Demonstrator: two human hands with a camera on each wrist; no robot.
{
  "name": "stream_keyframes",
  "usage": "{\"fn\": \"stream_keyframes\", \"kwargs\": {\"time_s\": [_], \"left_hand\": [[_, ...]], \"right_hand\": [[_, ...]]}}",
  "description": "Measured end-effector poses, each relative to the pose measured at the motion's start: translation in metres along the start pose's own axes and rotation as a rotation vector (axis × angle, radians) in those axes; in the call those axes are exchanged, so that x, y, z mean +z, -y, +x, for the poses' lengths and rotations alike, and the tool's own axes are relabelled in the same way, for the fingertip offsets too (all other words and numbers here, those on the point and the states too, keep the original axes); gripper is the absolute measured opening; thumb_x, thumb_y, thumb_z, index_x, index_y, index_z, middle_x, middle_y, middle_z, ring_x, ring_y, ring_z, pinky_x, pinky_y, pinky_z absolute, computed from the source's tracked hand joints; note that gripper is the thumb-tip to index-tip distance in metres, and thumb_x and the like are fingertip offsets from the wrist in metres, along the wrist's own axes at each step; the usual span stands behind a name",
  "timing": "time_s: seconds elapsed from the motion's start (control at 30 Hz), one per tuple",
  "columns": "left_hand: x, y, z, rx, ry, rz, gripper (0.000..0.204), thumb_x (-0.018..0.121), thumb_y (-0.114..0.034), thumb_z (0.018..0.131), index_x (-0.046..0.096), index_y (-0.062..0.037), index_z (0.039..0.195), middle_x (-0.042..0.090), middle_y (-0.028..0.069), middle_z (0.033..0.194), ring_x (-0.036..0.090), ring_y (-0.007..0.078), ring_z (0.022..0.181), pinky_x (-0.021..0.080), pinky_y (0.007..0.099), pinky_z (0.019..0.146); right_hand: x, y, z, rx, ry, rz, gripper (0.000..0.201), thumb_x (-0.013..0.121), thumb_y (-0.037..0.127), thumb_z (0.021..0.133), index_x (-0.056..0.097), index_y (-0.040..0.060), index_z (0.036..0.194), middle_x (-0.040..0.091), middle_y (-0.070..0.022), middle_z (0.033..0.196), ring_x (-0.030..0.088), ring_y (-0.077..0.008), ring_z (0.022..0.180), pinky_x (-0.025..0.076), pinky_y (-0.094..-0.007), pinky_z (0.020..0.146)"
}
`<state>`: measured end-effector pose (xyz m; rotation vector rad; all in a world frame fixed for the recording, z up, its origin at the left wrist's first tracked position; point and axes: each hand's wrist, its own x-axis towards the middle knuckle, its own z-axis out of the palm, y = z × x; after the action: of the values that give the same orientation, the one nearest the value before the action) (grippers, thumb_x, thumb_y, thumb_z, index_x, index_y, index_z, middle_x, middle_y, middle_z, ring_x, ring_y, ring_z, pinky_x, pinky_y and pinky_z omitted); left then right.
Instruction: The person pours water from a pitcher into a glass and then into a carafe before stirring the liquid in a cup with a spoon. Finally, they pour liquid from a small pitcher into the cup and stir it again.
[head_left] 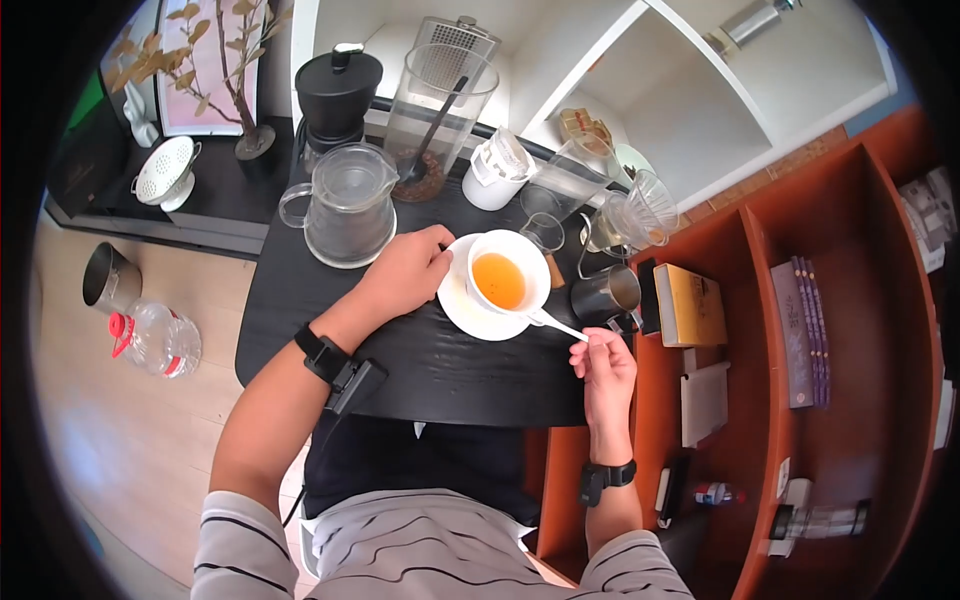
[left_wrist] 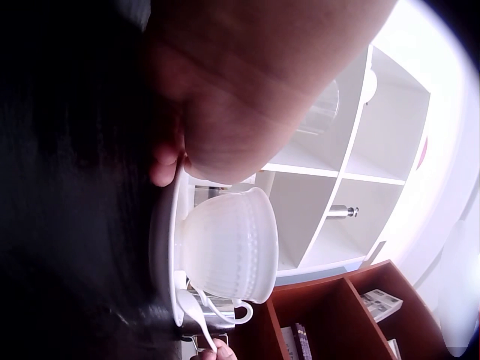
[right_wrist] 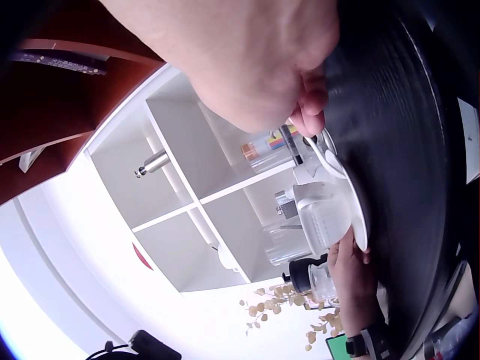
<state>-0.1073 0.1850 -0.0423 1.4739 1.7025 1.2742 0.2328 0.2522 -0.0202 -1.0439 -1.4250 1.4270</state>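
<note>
A white cup [head_left: 540, 262] of orange-brown liquid stands on a white saucer [head_left: 462, 312] on the black table. The left hand [head_left: 405, 272] pinches the saucer's left rim; in the left wrist view its fingers [left_wrist: 162, 174] lie at the saucer edge. A white spoon [head_left: 562, 326] is pinched by its handle end between thumb and fingers of the right hand [head_left: 606, 375]. The spoon's bowl end lies by the saucer's right edge, near the cup handle, outside the cup, as the left wrist view shows with the spoon [left_wrist: 196, 315] beside the cup [left_wrist: 231, 244].
Behind the saucer stand a glass server [head_left: 350, 215], a black grinder [head_left: 338, 95], a tall glass container [head_left: 432, 120] and a white canister [head_left: 497, 172]. A metal pitcher [head_left: 606, 293] is right of the cup, close to the right hand. A brown bookshelf [head_left: 755, 300] borders the table's right side.
</note>
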Motion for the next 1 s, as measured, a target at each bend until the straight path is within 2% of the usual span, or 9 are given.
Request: {"fn": "stream_keyframes", "kwargs": {"time_s": [0.2,0.27,0.33,0.47,0.53,0.63,0.8,0.9,1.0], "left_hand": [[-0.001,-0.003,-0.001,-0.081,0.02,-0.036,0.021,0.058,-0.012,0.107,0.066,0.0021,0.119,0.07,0.0045,0.077,0.064,0.0097,0.057,0.052,0.0271,0.057],[-0.002,-0.006,-0.002,-0.081,0.035,-0.061,0.021,0.057,-0.012,0.107,0.066,0.0023,0.119,0.07,0.0046,0.077,0.064,0.0096,0.057,0.052,0.0272,0.057],[-0.002,-0.004,-0.001,-0.094,0.046,-0.046,0.022,0.057,-0.012,0.107,0.066,0.0027,0.121,0.07,0.0043,0.078,0.064,0.0094,0.058,0.052,0.0272,0.057],[-0.003,-0.007,-0.001,-0.103,0.06,-0.038,0.024,0.058,-0.012,0.107,0.065,0.0038,0.123,0.069,0.0038,0.078,0.063,0.0086,0.059,0.052,0.0276,0.058],[-0.002,-0.015,-0.003,-0.106,0.015,-0.062,0.02,0.06,-0.011,0.103,0.067,0.0031,0.115,0.074,0.0152,0.077,0.072,0.0261,0.062,0.055,0.0389,0.063],[-0.002,-0.016,-0.004,-0.093,0.005,-0.01,0.019,0.06,-0.009,0.103,0.068,0.0031,0.116,0.073,0.0149,0.076,0.072,0.026,0.061,0.055,0.0378,0.062],[-0.002,-0.03,-0.006,-0.164,-0.005,-0.026,0.02,0.063,-0.006,0.101,0.067,0.0047,0.118,0.071,0.017,0.083,0.071,0.0279,0.064,0.056,0.0384,0.066],[-0.005,-0.029,-0.01,-0.001,-0.074,0.178,0.022,0.064,-0.006,0.1,0.068,0.0038,0.119,0.07,0.0195,0.097,0.071,0.0346,0.083,0.057,0.0409,0.077],[-0.007,-0.046,-0.021,0.17,-0.208,0.38,0.022,0.066,-0.006,0.099,0.068,0.0031,0.119,0.068,0.0192,0.098,0.07,0.0368,0.086,0.056,0.0421,0.078]], "right_hand": [[0.0,-0.005,0.011,-0.03,0.091,-0.25,0.014,0.067,0.01,0.108,0.07,0.0008,0.118,0.075,-0.0054,0.093,0.064,-0.0089,0.075,0.05,-0.0224,0.068],[0.002,-0.01,0.015,-0.113,0.113,-0.23,0.013,0.072,0.007,0.103,0.073,0.001,0.115,0.073,-0.0037,0.091,0.064,-0.0089,0.075,0.05,-0.0239,0.066],[0.001,-0.004,0.01,-0.327,0.103,-0.727,0.012,0.075,0.003,0.099,0.075,0.0007,0.111,0.07,-0.0042,0.087,0.065,-0.0093,0.076,0.05,-0.0266,0.064],[0.013,0.0,0.007,-0.491,0.111,-0.749,0.015,0.078,0.0,0.094,0.076,0.0003,0.109,0.069,-0.0103,0.095,0.067,-0.0194,0.076,0.054,-0.0329,0.067],[0.013,-0.003,0.009,-0.536,0.094,-0.766,0.017,0.079,0.0,0.091,0.076,0.0,0.108,0.07,-0.0121,0.099,0.068,-0.0268,0.083,0.055,-0.037,0.072],[0.013,0.0,0.007,-0.616,0.083,-0.841,0.02,0.081,-0.001,0.086,0.075,0.0001,0.106,0.069,-0.0124,0.101,0.067,-0.0317,0.095,0.055,-0.0408,0.082],[0.011,0.001,0.006,-0.673,0.037,-0.86,0.023,0.082,-0.001,0.084,0.076,0.0008,0.105,0.067,-0.0116,0.103,0.067,-0.0315,0.096,0.056,-0.041,0.082],[0.01,0.001,0.005,-0.692,0.02,-0.873,0.024,0.083,-0.001,0.082,0.075,0.0007,0.105,0.067,-0.0117,0.105,0.067,-0.0321,0.097,0.055,-0.0413,0.084],[0.01,0.002,0.005,-0.697,0.019,-0.867,0.025,0.083,-0.001,0.081,0.075,-0.0001,0.105,0.066,-0.0126,0.106,0.066,-0.0328,0.098,0.055,-0.042,0.085]]}}
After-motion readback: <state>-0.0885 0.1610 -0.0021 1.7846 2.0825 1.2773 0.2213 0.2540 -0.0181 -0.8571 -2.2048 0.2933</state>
